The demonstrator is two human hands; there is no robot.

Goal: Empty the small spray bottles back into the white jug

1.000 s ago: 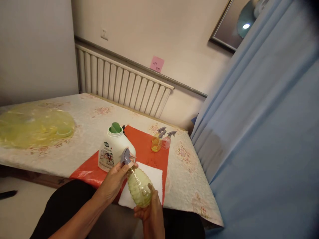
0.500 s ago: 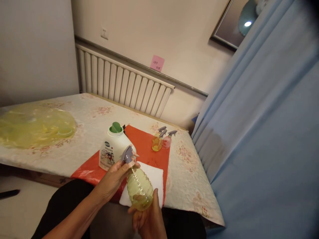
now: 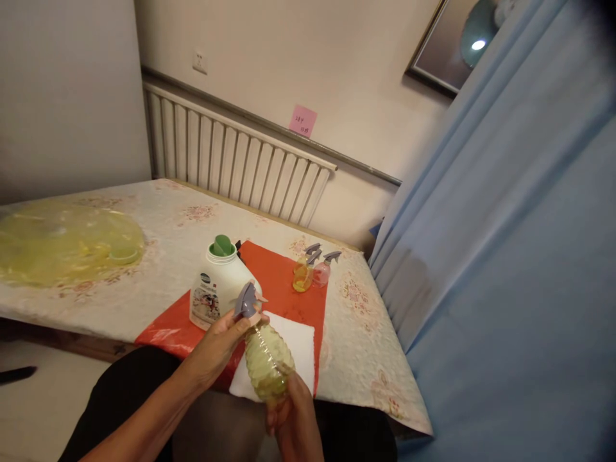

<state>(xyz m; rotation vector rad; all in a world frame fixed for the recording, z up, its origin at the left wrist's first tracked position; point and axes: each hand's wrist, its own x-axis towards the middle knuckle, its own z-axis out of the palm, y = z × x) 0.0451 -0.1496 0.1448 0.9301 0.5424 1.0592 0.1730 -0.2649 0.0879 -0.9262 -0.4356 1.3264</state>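
Observation:
A see-through yellow-green spray bottle [image 3: 267,356] with ribbed sides and a grey trigger head is tilted in front of me, above the bed's front edge. My left hand [image 3: 224,346] is closed around its neck, just under the sprayer. Lower down, my right hand [image 3: 294,407] grips the bottle near its base, with the thumb against the side. Behind it stands a white detergent jug [image 3: 216,292] with a green spout in its open mouth. A folded white cloth [image 3: 301,343] lies beneath the bottle, partly hidden by it.
A red plastic sheet [image 3: 274,282] covers part of the floral bedspread [image 3: 183,240]. Toward its far right corner stand two yellow spray bottles [image 3: 302,279] and a pink one [image 3: 321,274]. A yellow transparent basin [image 3: 67,240] lies at left; a blue curtain [image 3: 505,256] hangs at right.
My right hand has shifted from under the bottle's base up onto its lower right side, its fingers now closed there. The left hand keeps its hold on the neck.

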